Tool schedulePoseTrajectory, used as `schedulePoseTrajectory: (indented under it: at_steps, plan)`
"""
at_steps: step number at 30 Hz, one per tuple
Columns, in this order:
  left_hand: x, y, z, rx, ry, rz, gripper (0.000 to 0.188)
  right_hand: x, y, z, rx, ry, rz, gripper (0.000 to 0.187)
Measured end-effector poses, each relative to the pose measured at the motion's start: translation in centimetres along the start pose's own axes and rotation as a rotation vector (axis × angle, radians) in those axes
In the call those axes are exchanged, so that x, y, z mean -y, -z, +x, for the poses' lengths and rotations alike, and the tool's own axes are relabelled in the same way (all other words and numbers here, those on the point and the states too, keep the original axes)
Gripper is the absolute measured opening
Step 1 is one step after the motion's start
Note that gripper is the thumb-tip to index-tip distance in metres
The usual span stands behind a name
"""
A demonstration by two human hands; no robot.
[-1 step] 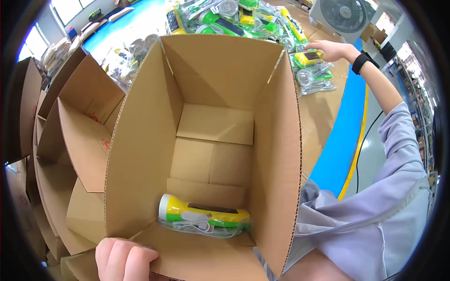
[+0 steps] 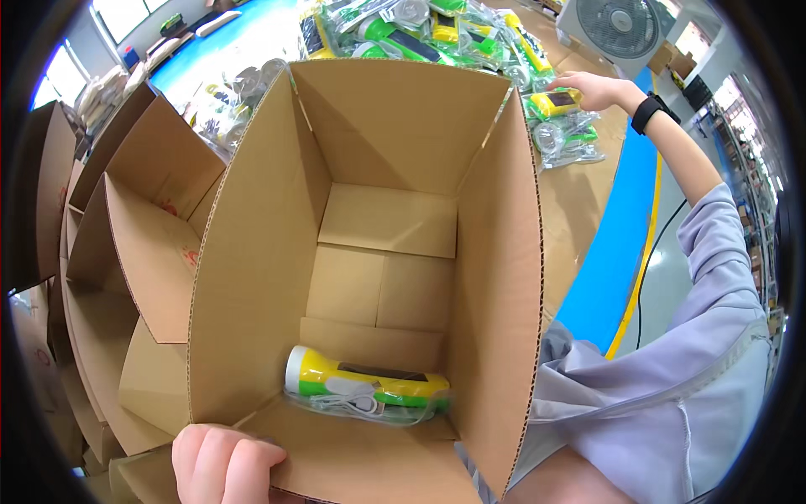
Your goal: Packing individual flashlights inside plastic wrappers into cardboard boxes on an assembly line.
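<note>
An open cardboard box (image 2: 388,124) fills the middle of the view. On its floor, along the near wall, lies one yellow and green flashlight (image 2: 369,380) in a clear bag with a white cable. My left hand (image 2: 222,466) is closed over the box's near left edge. Beyond the right wall, my right hand (image 2: 592,91) has its fingers on a bagged flashlight (image 2: 556,103) at the edge of the pile. Its fingertips are partly hidden. A heap of similar bagged flashlights (image 2: 411,38) lies behind the box.
Other open cardboard boxes (image 2: 155,244) stand close on the left. More bagged flashlights (image 2: 222,113) lie behind them. At the far right a grey fan (image 2: 617,27) stands beyond the pile. The blue table edge (image 2: 600,277) curves along the right, with a black cable (image 2: 648,269) past it.
</note>
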State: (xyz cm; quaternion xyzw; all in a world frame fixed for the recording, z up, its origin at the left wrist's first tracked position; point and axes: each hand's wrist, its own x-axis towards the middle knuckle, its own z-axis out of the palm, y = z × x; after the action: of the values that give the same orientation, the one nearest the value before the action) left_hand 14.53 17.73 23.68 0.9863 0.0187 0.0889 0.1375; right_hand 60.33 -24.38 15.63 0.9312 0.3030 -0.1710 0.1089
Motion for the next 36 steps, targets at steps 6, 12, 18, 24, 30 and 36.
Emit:
schedulePoseTrajectory:
  at_steps: [6, 12, 18, 24, 30, 36]
  plan:
    - [-0.9, -0.1, 0.0, 0.042, 0.007, 0.039, 0.021, 2.3, 0.1, 0.8, -0.077, 0.037, 0.021, 0.055]
    - [-0.4, -0.8, -0.3, 0.039, 0.01, 0.035, 0.019, 1.4, 0.1, 0.8, 0.245, -0.206, -0.097, 0.057]
    - [0.1, -0.6, -0.4, 0.04, -0.001, 0.048, 0.017, 1.7, 1.1, -2.3, 0.252, -0.12, 0.49, 0.039]
    - [-0.2, -0.7, 0.1, 0.072, -0.009, 0.078, 0.014, 7.8, 6.9, -5.6, 0.265, 0.009, 0.553, 0.048]
    - [-0.4, -0.7, 0.0, 0.066, -0.003, 0.076, 0.014, 12.5, 11.4, -6.5, 0.667, 0.06, 0.067, 0.059]
    - [-0.3, -0.8, -0.3, 0.046, -0.011, 0.081, 0.015, 12.6, 8.6, -4.9, 0.647, 0.139, 0.791, 0.042]
